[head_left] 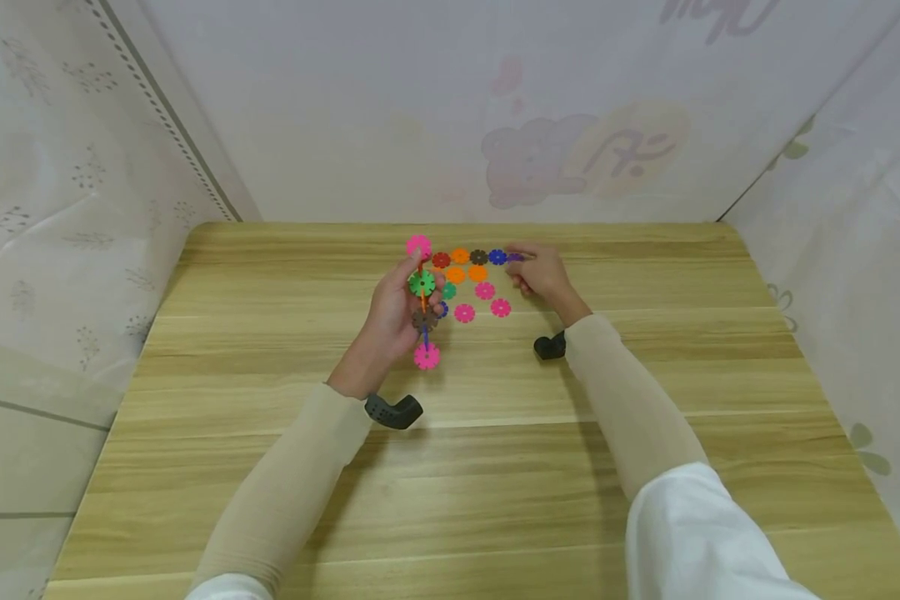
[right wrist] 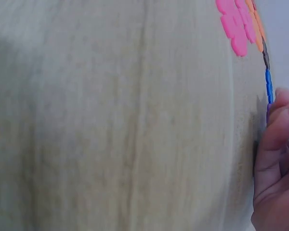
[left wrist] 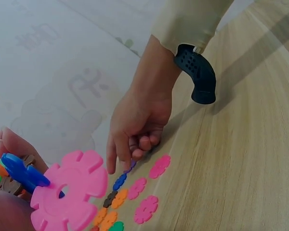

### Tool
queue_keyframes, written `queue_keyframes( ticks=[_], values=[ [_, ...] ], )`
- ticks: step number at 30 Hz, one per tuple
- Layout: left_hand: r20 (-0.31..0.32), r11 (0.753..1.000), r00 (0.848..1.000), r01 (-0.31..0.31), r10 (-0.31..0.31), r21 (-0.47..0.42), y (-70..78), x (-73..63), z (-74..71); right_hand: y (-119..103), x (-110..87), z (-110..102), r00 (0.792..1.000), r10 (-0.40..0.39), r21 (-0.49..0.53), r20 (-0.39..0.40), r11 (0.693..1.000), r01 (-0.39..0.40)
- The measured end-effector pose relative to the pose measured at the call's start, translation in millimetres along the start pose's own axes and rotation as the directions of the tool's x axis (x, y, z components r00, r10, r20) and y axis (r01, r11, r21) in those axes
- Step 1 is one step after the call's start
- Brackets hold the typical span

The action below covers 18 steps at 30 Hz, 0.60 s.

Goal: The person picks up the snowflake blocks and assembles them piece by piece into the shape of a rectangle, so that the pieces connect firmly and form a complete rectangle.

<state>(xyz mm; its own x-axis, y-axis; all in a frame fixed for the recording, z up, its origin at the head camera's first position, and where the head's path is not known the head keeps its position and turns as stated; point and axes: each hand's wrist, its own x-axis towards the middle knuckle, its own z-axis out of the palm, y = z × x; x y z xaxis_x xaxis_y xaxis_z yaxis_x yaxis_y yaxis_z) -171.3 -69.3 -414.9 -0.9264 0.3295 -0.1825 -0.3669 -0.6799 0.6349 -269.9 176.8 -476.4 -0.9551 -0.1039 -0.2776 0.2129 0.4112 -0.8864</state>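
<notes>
In the head view my left hand holds a chain of interlocked plastic snowflake discs. Its flat-facing pieces include a pink disc at the near end, a green disc and a brown disc; orange and blue ones stand edge-on between them. Another pink disc shows at its far end. My right hand has finger and thumb around a purple disc at the right end of a row on the table. The left wrist view shows those fingertips pointing down at the purple disc.
Beside the purple disc lie a blue disc, a dark brown disc, an orange disc and a red disc. Nearer are more orange discs, a teal disc and several pink ones. A curtain hangs behind the wooden table.
</notes>
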Motion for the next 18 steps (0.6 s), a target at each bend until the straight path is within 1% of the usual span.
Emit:
queue_keyframes(
  ticks=[4,6,8,13,15,18],
  values=[
    [-0.018,1.000,1.000,0.001,-0.001,0.001,-0.6,0.2,0.2,-2,-1.1,4,0.994,-0.083,-0.091,0.077,0.992,0.090],
    [-0.022,1.000,1.000,0.003,-0.003,0.002,-0.6,0.3,0.1,-3,-1.1,8,0.989,-0.108,-0.113,0.102,0.986,0.119],
    [-0.020,1.000,1.000,0.010,-0.010,-0.001,-0.8,0.1,0.3,-5,-1.1,11,0.985,-0.105,-0.110,0.138,0.987,0.121],
    [-0.013,1.000,1.000,0.020,-0.020,0.009,-1.6,-0.2,0.8,-8,-1.1,17,0.978,-0.065,-0.109,0.199,0.990,0.089],
    [-0.010,1.000,1.000,0.016,-0.016,0.022,-1.9,-0.1,0.9,-10,-1.4,19,0.979,-0.054,-0.144,0.198,0.986,0.084],
    [-0.015,0.999,1.000,0.016,-0.015,0.034,-2.1,0.0,0.7,-12,-0.9,20,0.976,-0.058,-0.218,0.210,0.970,0.105]
  ],
)
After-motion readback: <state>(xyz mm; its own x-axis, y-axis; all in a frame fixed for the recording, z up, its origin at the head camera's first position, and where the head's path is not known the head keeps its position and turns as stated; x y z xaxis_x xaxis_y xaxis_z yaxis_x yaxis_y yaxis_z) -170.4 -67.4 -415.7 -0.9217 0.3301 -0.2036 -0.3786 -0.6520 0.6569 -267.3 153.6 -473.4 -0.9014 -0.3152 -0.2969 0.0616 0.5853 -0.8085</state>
